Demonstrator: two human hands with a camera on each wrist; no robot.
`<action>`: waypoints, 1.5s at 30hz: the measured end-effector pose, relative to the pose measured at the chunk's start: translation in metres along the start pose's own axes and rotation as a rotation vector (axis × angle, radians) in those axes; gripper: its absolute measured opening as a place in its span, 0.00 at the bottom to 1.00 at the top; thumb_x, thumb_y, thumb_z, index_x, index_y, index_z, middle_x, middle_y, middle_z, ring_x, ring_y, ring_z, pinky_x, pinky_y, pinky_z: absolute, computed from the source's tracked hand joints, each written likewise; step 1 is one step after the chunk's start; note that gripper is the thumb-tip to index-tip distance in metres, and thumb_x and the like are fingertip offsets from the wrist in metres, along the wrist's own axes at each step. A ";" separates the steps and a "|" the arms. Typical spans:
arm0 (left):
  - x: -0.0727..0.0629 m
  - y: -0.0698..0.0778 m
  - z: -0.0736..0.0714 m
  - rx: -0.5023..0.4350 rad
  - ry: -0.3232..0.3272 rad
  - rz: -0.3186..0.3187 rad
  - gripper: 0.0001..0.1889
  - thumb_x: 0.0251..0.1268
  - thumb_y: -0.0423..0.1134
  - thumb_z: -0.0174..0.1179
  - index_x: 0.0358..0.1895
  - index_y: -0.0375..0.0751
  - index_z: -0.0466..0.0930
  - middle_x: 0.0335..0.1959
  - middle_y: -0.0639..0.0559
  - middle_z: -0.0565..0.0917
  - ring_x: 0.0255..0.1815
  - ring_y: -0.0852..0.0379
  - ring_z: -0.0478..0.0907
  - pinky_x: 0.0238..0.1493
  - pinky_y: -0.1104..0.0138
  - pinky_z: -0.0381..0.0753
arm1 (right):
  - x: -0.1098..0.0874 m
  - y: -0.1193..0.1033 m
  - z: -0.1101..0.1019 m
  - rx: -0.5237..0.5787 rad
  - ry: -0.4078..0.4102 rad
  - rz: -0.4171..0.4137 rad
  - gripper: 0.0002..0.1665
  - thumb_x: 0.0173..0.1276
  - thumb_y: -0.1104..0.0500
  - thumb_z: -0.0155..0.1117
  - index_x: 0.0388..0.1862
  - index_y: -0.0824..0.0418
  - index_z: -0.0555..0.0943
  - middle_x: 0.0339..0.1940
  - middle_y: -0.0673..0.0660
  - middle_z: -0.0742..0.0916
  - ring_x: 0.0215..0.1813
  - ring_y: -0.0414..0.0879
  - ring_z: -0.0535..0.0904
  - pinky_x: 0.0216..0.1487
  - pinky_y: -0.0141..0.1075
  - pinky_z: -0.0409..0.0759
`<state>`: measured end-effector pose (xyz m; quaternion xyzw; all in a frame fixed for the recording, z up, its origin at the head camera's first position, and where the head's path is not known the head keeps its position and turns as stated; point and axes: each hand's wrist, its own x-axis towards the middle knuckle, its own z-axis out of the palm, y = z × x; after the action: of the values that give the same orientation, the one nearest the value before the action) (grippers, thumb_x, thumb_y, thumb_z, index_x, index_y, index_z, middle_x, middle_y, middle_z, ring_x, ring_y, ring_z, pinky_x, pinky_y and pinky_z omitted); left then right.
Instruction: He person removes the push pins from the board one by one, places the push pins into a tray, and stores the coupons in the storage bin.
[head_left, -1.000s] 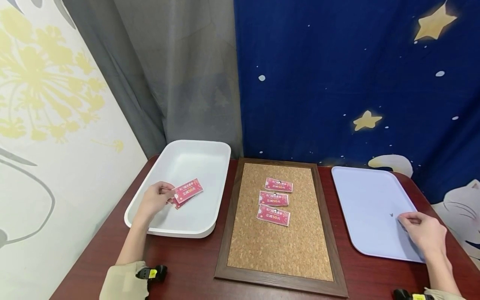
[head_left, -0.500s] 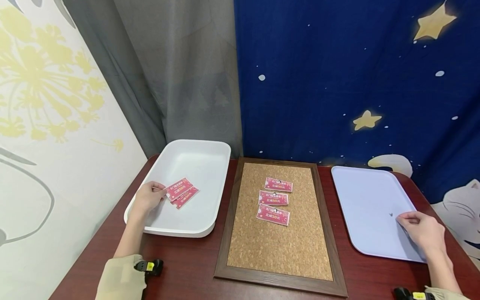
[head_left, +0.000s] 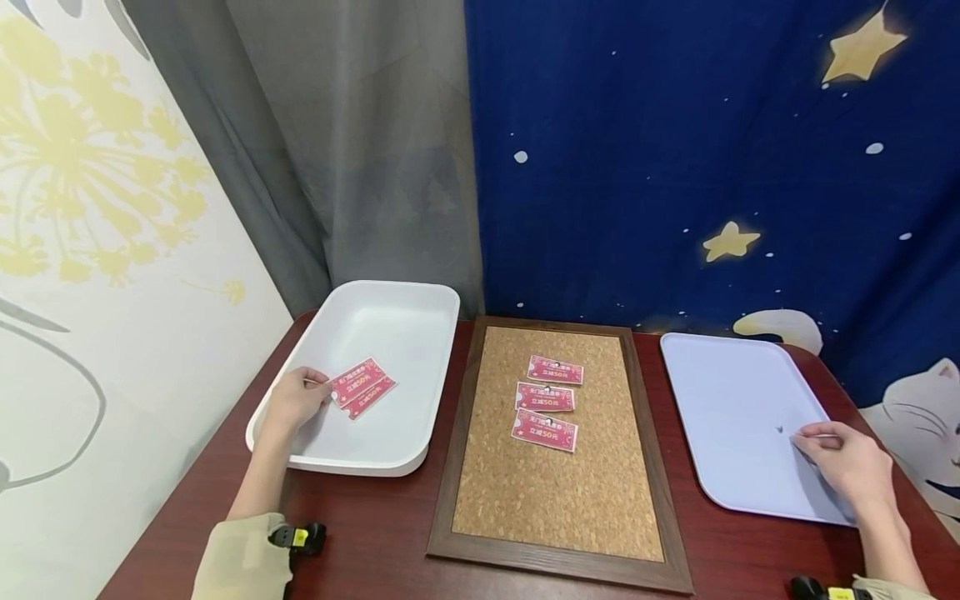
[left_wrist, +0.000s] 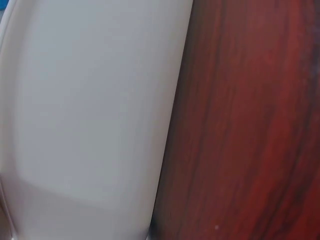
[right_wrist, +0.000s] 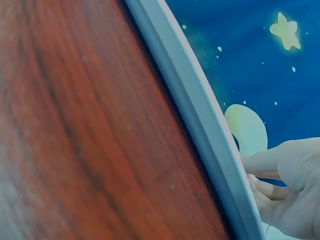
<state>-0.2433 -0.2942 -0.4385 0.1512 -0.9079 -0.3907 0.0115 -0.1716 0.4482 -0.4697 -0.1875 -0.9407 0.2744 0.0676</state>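
Observation:
Over the white bin (head_left: pixel 438 392), my left hand (head_left: pixel 294 400) pinches the left end of a pink coupon (head_left: pixel 354 381) between thumb and finger. A second pink coupon (head_left: pixel 370 397) shows partly beneath it. My right hand (head_left: pixel 851 467) is at the pale lilac tray (head_left: pixel 738 392), thumb and fingertips close together near its surface. Just left of those fingertips lies a tiny dark pin (head_left: pixel 779 429). The right wrist view shows the right hand (right_wrist: pixel 295 190) bent beyond the tray rim (right_wrist: pixel 200 115); its fingertips are hidden, so whether they hold something cannot be seen.
Between bin and tray lies a brown-framed corkboard (head_left: pixel 555 508). Three pink coupons are pinned near its top, including the lowest coupon (head_left: pixel 545 432). The dark red table (head_left: pixel 367 533) carries everything. Curtains hang behind, and a patterned wall (head_left: pixel 112 333) stands left.
My left hand has shifted slightly left with its coupon, which has turned and now shows more of the coupon beneath. My right hand has hardly moved.

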 end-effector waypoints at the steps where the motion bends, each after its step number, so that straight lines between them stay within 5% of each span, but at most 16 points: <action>1: 0.000 0.000 0.000 0.007 0.002 0.007 0.14 0.74 0.37 0.56 0.50 0.26 0.74 0.32 0.41 0.81 0.31 0.51 0.78 0.29 0.65 0.74 | -0.001 0.000 0.000 0.001 0.000 0.003 0.22 0.72 0.53 0.63 0.49 0.74 0.78 0.43 0.76 0.85 0.47 0.69 0.76 0.39 0.54 0.72; 19: 0.002 -0.002 0.001 0.069 0.081 0.120 0.13 0.72 0.36 0.54 0.51 0.29 0.78 0.44 0.34 0.82 0.39 0.46 0.80 0.34 0.64 0.75 | -0.009 0.000 -0.007 0.002 -0.001 -0.031 0.26 0.73 0.52 0.62 0.51 0.76 0.76 0.43 0.78 0.84 0.47 0.72 0.77 0.47 0.64 0.67; 27: -0.011 0.018 -0.001 0.019 0.050 0.161 0.15 0.74 0.39 0.55 0.53 0.30 0.78 0.47 0.35 0.81 0.40 0.46 0.81 0.36 0.63 0.74 | -0.013 -0.016 -0.008 0.005 0.041 -0.124 0.22 0.72 0.55 0.63 0.50 0.75 0.78 0.41 0.77 0.85 0.46 0.71 0.80 0.44 0.59 0.69; 31: -0.017 0.033 0.002 -0.013 0.025 0.221 0.15 0.75 0.39 0.56 0.53 0.29 0.78 0.45 0.35 0.81 0.40 0.46 0.80 0.37 0.64 0.74 | -0.016 -0.028 -0.006 0.009 0.072 -0.195 0.21 0.71 0.55 0.65 0.48 0.74 0.80 0.39 0.73 0.87 0.34 0.47 0.85 0.36 0.44 0.71; 35: -0.022 0.045 0.009 -0.031 0.009 0.269 0.14 0.75 0.38 0.56 0.52 0.30 0.79 0.44 0.37 0.82 0.40 0.47 0.79 0.38 0.64 0.75 | -0.019 -0.040 -0.004 0.032 0.098 -0.261 0.19 0.69 0.56 0.67 0.46 0.72 0.82 0.36 0.69 0.88 0.28 0.18 0.69 0.30 0.29 0.68; 45: -0.037 0.072 0.028 -0.133 -0.070 0.336 0.12 0.74 0.37 0.58 0.51 0.32 0.80 0.39 0.41 0.83 0.38 0.47 0.80 0.36 0.67 0.76 | -0.026 -0.075 0.005 0.075 0.114 -0.359 0.16 0.68 0.58 0.69 0.46 0.70 0.83 0.35 0.66 0.88 0.29 0.17 0.70 0.29 0.19 0.68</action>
<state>-0.2311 -0.2168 -0.4029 -0.0174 -0.8924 -0.4475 0.0549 -0.1728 0.3775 -0.4343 -0.0292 -0.9428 0.2818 0.1759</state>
